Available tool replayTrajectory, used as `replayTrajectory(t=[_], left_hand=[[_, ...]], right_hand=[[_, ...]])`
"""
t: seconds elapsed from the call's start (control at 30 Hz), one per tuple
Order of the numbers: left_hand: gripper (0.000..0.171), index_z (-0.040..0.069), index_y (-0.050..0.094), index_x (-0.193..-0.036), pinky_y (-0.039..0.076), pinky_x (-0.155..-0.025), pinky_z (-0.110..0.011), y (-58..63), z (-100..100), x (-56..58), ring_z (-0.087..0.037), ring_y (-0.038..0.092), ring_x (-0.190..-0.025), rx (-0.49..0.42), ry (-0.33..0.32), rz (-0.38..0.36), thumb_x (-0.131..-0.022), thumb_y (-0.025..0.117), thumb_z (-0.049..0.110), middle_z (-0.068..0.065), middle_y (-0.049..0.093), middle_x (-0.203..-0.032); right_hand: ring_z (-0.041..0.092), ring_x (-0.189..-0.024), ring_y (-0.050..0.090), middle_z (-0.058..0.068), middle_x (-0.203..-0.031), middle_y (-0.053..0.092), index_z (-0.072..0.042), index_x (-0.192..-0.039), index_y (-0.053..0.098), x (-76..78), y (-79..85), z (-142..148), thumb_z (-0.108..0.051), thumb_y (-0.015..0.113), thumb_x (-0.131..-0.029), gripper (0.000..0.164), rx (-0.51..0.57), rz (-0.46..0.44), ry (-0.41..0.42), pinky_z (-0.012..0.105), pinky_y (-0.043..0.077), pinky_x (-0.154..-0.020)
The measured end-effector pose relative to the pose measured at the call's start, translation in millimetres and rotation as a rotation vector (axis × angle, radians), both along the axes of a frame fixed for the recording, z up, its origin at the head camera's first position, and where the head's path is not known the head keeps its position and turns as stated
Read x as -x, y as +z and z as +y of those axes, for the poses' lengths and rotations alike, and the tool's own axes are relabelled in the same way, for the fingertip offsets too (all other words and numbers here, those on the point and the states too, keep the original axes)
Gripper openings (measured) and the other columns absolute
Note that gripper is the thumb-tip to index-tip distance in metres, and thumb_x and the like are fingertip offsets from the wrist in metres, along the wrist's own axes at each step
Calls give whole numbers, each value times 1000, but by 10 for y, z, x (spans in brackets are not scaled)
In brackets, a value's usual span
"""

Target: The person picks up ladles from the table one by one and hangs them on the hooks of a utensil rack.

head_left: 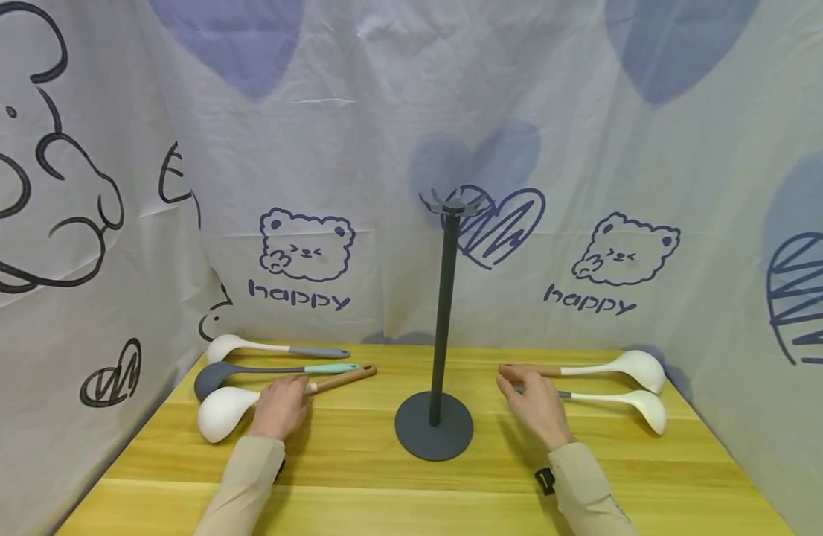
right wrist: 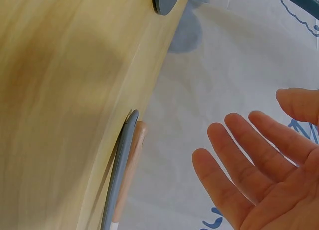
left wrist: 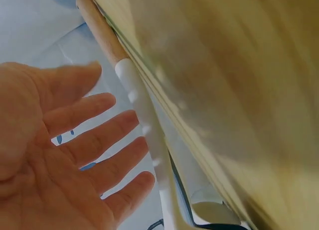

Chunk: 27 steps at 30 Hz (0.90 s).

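Note:
My left hand (head_left: pixel 281 406) is over the shaft of the front left white ladle with a wooden handle (head_left: pixel 229 411). In the left wrist view its fingertips (left wrist: pixel 130 118) are right at that white shaft, spread and nearly straight. My right hand (head_left: pixel 537 406) hovers over the handle end of the front right white ladle with a grey handle (head_left: pixel 642 406). The right wrist view shows its fingers extended, holding nothing, beside the grey handle (right wrist: pixel 119 170). Just behind lies another white ladle with a wooden handle (head_left: pixel 635 368).
Between the hands stands a dark rack (head_left: pixel 445 313) with a round base and hooks on top. Farther back on the left lie a dark ladle with a mint handle (head_left: pixel 217 378) and a white ladle with a grey handle (head_left: pixel 227 346). A printed cloth (head_left: pixel 385 164) encloses the wooden table (head_left: pixel 385 499).

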<state>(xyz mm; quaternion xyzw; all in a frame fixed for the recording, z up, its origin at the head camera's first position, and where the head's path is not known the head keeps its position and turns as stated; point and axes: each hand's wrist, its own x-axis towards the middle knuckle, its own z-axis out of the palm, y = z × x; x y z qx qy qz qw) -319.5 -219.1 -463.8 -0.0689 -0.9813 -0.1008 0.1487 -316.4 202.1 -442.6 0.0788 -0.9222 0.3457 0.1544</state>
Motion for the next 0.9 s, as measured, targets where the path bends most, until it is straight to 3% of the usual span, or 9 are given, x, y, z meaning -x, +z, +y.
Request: replayTrajectory(t=[0.2, 0.43, 0.63, 0.73, 0.9], left_hand=[[27, -3, 64, -114, 48, -91, -62, 11, -5, 12, -44, 62, -102, 16, 2, -64, -88, 67, 2, -23, 67, -107], [45, -2, 60, -127, 44, -94, -65, 13, -31, 11, -44, 60, -109, 6, 35, -125, -84, 73, 3, -24, 65, -118], [33, 3, 67, -114, 49, -83, -63, 13, -71, -1, -42, 64, -95, 3, 45, -121, -82, 75, 1, -18, 68, -103], [25, 6, 71, -106, 53, -74, -57, 13, -78, 12, -37, 65, -86, -11, 49, -115, -82, 73, -2, -14, 69, -95], [25, 8, 74, -105, 54, -60, -49, 41, -63, 19, -31, 66, -74, -62, 70, -123, -83, 71, -4, -14, 72, -91]], right_hand=[[28, -107, 67, 8, -118, 71, -13, -128, 65, -4, -2, -3, -33, 59, -98, 37, 19, 0, -12, 48, 53, -92], [28, -106, 67, 9, -119, 70, -11, -129, 64, -3, 13, -27, -32, 59, -98, 38, 25, -8, -3, 47, 53, -93], [28, -106, 68, 10, -119, 70, -11, -129, 64, 22, 22, -56, -35, 61, -97, 41, 29, -11, 11, 48, 52, -94], [28, -105, 68, 10, -119, 70, -11, -131, 63, 25, 18, -57, -37, 62, -97, 43, 23, -18, 15, 48, 52, -95], [29, -105, 68, 11, -118, 70, -11, -132, 62, 1, 10, -45, -35, 63, -96, 43, 23, -26, 10, 50, 52, -94]])
